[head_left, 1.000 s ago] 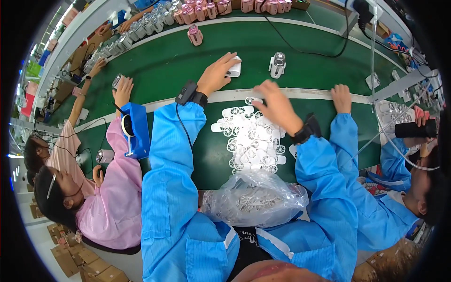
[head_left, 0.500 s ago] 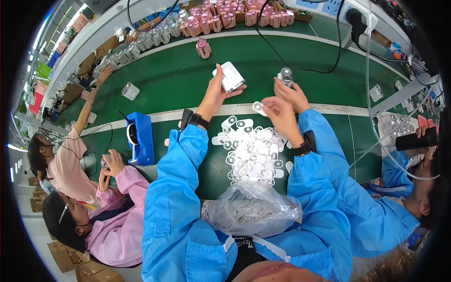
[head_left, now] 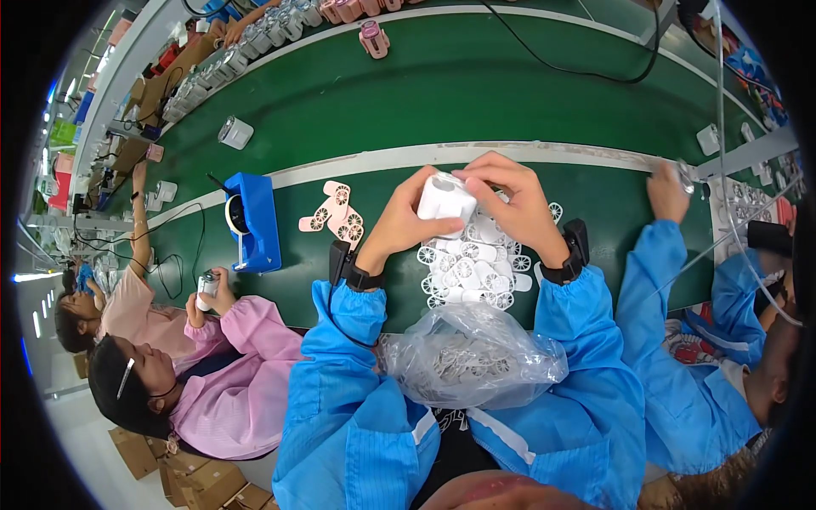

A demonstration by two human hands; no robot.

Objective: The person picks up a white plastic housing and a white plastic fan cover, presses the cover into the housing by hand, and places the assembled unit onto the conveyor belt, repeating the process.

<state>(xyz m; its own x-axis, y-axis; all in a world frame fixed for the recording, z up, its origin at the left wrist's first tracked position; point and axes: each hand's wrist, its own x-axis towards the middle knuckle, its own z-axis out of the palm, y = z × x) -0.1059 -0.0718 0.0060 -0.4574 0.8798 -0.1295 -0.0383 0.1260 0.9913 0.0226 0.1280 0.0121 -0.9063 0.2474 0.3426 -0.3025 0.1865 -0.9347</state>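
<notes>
In front of me, above the near strip of the bench, my left hand is closed around a white plastic housing with rounded corners. From the other side, my right hand has its fingers bent over the housing's upper right edge and touching it. The white cover that was in those fingers cannot be made out now. Just below both hands lies a loose pile of flat white covers with round spoked grilles. A clear plastic bag holding similar pieces rests against my front.
Pink covers lie left of my hands, beside a blue tape dispenser. A pink device and a white device stand on the green belt. Co-workers sit on both sides; the right one's hand holds a silvery part.
My left hand has brought the housing down toward me. My right hand has met it at its upper edge. The co-worker's hand on the right has moved away to the right.
</notes>
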